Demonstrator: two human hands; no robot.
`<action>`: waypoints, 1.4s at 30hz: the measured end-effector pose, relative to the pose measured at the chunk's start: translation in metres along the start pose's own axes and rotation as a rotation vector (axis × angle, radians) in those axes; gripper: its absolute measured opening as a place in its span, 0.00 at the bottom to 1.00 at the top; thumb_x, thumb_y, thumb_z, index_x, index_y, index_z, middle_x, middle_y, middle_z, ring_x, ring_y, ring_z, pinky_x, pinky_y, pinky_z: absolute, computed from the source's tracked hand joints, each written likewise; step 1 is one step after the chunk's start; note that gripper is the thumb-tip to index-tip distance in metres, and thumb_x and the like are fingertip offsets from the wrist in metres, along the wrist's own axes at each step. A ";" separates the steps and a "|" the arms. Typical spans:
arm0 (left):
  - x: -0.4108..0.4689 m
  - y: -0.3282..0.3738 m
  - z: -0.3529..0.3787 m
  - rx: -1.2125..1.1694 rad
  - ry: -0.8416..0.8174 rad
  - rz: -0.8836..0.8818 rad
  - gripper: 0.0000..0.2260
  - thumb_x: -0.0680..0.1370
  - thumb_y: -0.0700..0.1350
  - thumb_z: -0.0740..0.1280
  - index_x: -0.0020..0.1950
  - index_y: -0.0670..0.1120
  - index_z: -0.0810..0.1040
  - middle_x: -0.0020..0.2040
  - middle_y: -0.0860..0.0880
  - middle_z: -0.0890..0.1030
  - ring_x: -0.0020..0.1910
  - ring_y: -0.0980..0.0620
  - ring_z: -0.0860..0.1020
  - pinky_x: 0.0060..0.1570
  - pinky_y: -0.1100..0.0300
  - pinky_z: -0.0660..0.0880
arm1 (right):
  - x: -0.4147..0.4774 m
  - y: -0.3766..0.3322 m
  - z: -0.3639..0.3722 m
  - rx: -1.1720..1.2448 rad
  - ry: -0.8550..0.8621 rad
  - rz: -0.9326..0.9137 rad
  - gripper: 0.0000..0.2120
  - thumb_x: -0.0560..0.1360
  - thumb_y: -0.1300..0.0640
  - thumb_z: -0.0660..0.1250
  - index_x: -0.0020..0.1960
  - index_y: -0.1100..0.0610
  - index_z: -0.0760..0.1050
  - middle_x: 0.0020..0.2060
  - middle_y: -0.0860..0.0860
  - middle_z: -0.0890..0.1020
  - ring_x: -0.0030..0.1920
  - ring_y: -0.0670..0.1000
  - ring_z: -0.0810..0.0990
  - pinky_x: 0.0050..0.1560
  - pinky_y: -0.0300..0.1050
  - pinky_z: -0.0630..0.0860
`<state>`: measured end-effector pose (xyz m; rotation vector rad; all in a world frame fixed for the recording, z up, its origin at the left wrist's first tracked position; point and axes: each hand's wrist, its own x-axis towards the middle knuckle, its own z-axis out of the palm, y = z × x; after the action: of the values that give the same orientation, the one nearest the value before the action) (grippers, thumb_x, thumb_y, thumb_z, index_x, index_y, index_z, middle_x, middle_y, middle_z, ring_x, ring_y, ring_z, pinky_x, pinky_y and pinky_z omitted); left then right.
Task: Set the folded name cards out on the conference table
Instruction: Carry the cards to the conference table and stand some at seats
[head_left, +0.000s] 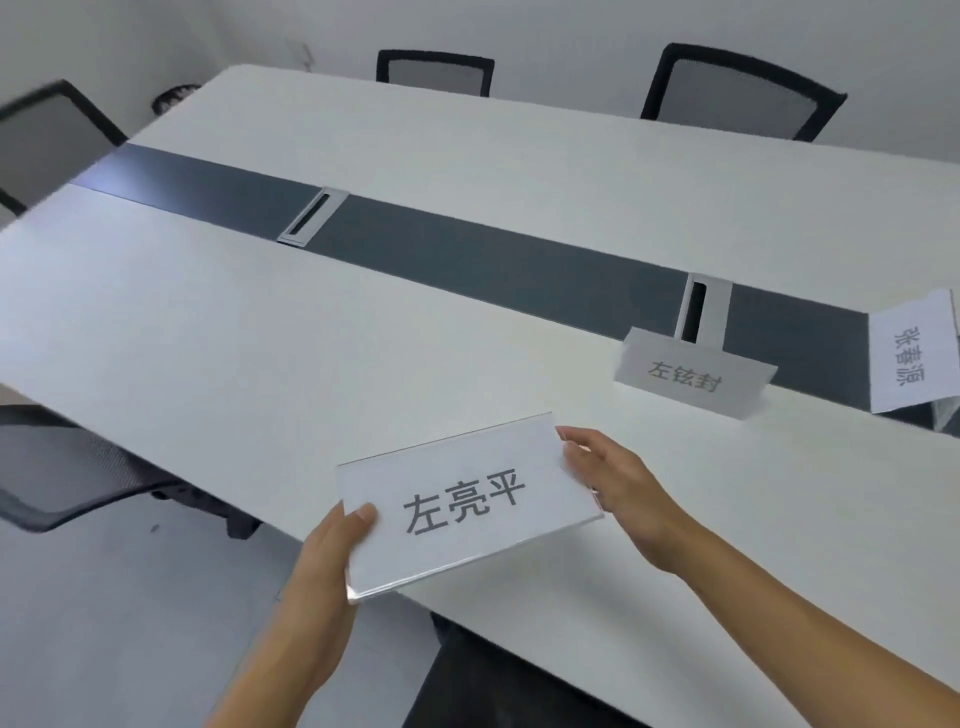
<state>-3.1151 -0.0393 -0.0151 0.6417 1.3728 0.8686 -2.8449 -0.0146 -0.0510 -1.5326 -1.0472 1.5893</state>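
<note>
I hold a clear acrylic name card (467, 504) with black characters on white paper just above the near edge of the white conference table (260, 332). My left hand (332, 551) grips its lower left corner, thumb on top. My right hand (608, 478) holds its right edge. A second name card (691, 376) stands upright on the table to the right, beside the dark centre strip. A third name card (909, 358) stands at the far right edge of the view, turned sideways.
A dark grey strip (467, 249) runs along the table's middle with two cable ports (311, 215) (701, 312). Black mesh chairs stand at the far side (737, 93) (436, 73), at the left end (47, 135), and under the near edge (67, 467).
</note>
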 end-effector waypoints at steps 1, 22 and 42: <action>-0.006 -0.003 -0.010 -0.007 0.011 -0.002 0.18 0.70 0.51 0.63 0.56 0.46 0.80 0.54 0.43 0.84 0.53 0.44 0.81 0.53 0.49 0.74 | -0.006 0.003 0.013 0.024 -0.044 0.012 0.17 0.76 0.42 0.63 0.62 0.46 0.76 0.56 0.47 0.83 0.59 0.49 0.81 0.59 0.46 0.73; -0.160 -0.034 -0.407 -0.128 0.553 0.076 0.12 0.79 0.48 0.61 0.50 0.42 0.80 0.46 0.44 0.85 0.42 0.49 0.81 0.45 0.55 0.75 | -0.079 -0.008 0.449 -0.166 -0.431 -0.064 0.17 0.69 0.48 0.66 0.56 0.50 0.77 0.48 0.47 0.86 0.47 0.46 0.85 0.41 0.36 0.78; 0.006 0.118 -0.658 -0.059 0.490 0.205 0.12 0.80 0.48 0.59 0.49 0.43 0.79 0.39 0.52 0.85 0.36 0.58 0.82 0.35 0.68 0.76 | 0.118 -0.129 0.695 -0.213 -0.429 -0.128 0.29 0.62 0.42 0.72 0.63 0.42 0.72 0.49 0.47 0.86 0.48 0.49 0.85 0.48 0.44 0.78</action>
<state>-3.7838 -0.0340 0.0023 0.5493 1.7289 1.2853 -3.5523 0.0857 -0.0008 -1.2491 -1.5593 1.8054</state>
